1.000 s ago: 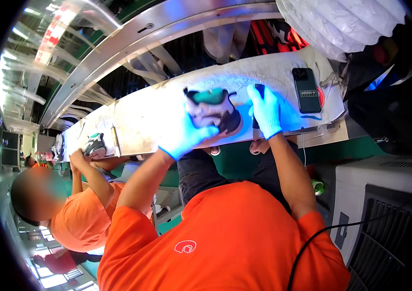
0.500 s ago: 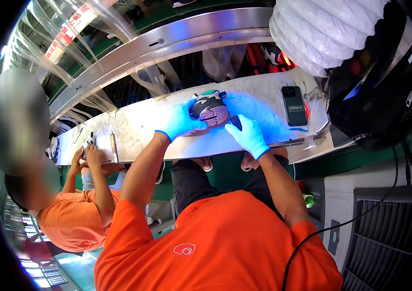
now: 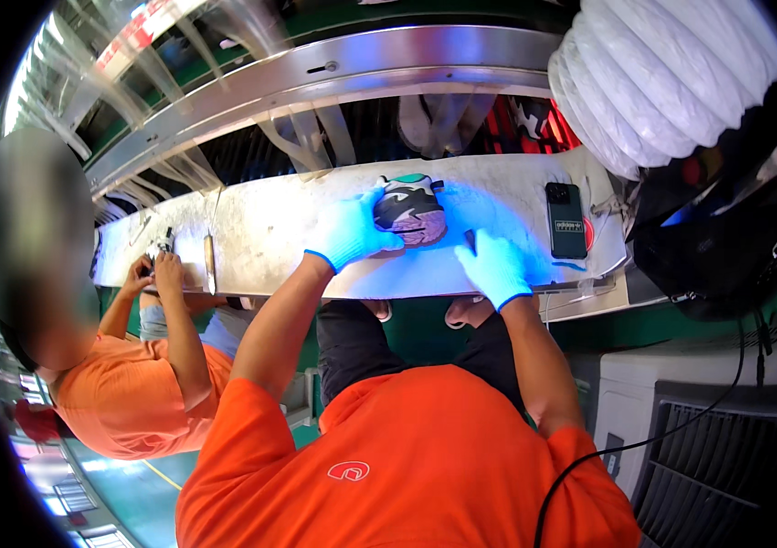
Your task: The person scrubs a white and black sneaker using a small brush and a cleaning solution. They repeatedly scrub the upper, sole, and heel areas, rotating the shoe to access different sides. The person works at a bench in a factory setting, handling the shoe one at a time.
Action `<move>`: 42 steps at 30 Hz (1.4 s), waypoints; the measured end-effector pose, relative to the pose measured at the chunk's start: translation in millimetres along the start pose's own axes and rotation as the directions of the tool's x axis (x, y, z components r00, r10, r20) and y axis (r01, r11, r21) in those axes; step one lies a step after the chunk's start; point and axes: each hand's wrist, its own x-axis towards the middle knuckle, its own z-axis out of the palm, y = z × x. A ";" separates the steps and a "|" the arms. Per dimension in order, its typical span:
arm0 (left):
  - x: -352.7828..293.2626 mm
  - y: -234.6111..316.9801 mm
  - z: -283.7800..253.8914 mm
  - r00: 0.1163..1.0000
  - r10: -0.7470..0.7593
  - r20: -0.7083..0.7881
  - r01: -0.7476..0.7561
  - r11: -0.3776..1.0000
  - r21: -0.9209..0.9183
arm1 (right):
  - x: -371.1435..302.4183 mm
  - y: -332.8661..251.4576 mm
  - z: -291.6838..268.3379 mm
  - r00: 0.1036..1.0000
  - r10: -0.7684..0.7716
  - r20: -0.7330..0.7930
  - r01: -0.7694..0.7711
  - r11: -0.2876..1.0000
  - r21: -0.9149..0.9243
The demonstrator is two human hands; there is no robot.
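Observation:
A sneaker [image 3: 409, 208] in black, white and grey, with pink at its near end and green at the far end, rests on the pale worktable [image 3: 265, 237]. My left hand [image 3: 352, 228], in a white glove tinted blue by light, grips its left side. To the right of the shoe and apart from it, my gloved right hand [image 3: 496, 265] is closed on a small dark object [image 3: 470, 240]. Most of that object is hidden by the fingers, so its kind does not show. Blue light falls on both gloves and the tabletop around them.
A phone [image 3: 566, 221] lies to the right, near a white ribbed duct [image 3: 667, 82] and a black bag [image 3: 717, 237]. Leftward, a co-worker's hands [image 3: 155, 272] hold a small item near a wooden-handled tool [image 3: 210, 263]. A metal rail [image 3: 315, 68] runs behind the table.
My right hand has drawn away from the shoe, rightward and slightly nearer, with the dark object. My left hand still holds the shoe. The whole view has shifted a little.

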 end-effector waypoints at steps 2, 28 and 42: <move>-8.6 14.0 2.1 0.996 0.070 -0.056 -0.070 0.998 0.004 | 3.6 16.0 -6.0 0.986 -0.017 -0.165 -0.012 0.985 -0.175; -182.6 -48.7 24.1 0.986 -0.152 0.071 0.049 -0.140 -0.989 | -0.7 -23.5 60.2 0.956 -0.232 -0.177 0.235 0.250 0.939; -173.5 -42.6 15.1 0.934 -0.277 0.226 0.198 -0.125 -0.972 | -12.7 -13.3 74.9 0.967 -0.149 -0.206 0.235 0.211 0.949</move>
